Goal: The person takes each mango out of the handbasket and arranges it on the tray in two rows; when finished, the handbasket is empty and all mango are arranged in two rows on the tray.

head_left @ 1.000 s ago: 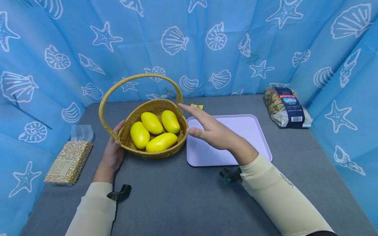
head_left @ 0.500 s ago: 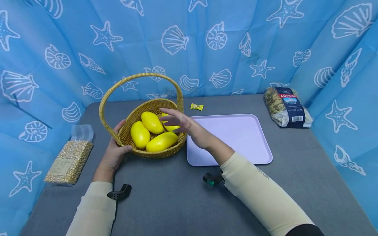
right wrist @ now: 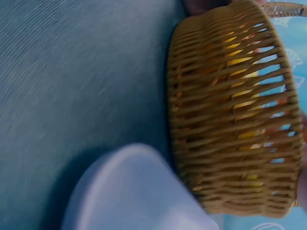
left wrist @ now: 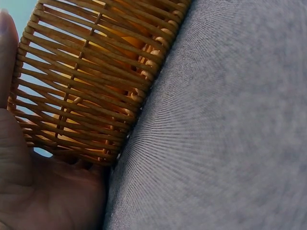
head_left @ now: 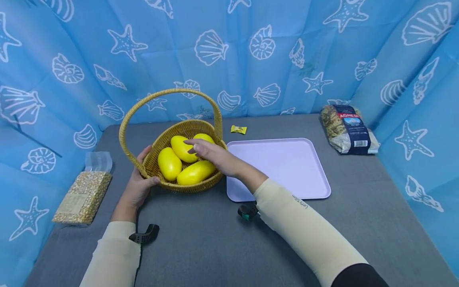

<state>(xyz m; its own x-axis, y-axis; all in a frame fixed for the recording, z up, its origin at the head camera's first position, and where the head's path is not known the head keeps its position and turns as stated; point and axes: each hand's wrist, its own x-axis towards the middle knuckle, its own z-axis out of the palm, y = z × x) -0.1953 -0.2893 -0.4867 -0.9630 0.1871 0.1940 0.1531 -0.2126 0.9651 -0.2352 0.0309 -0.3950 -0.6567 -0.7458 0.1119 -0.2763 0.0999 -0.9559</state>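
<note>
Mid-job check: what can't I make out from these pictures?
Head view: the right hand hides part of the back-right yellow fruit; contact is unclear.
Head view: print on the grain bag is too small to read.
Left wrist view: frame edges crop the left hand and basket.
Right wrist view: the bottom edge crops the tray.
</note>
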